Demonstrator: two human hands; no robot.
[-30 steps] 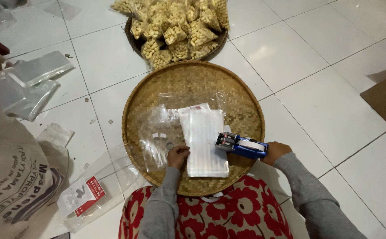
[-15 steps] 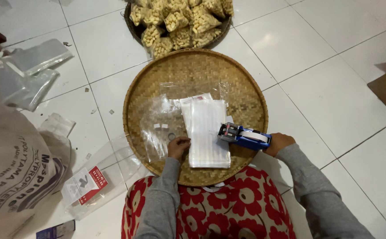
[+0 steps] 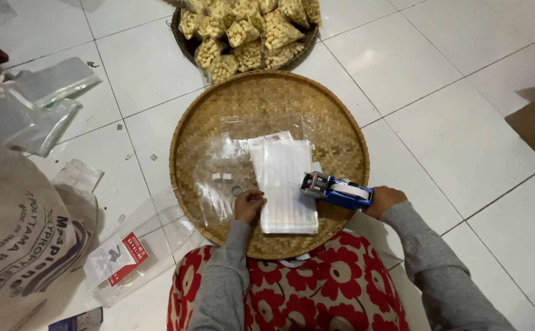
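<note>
Blue label gun [image 3: 336, 190] (right hand's [image 3: 385, 200] grip holds it) meets clear bags [image 3: 284, 184]; left hand [image 3: 249, 205] presses them.

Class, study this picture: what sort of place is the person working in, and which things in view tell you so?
Probably a home snack-packing spot on a white tiled floor. A basket of filled snack packets sits beyond a woven bamboo tray holding a stack of empty clear bags, and the right hand holds a blue label gun.
</note>
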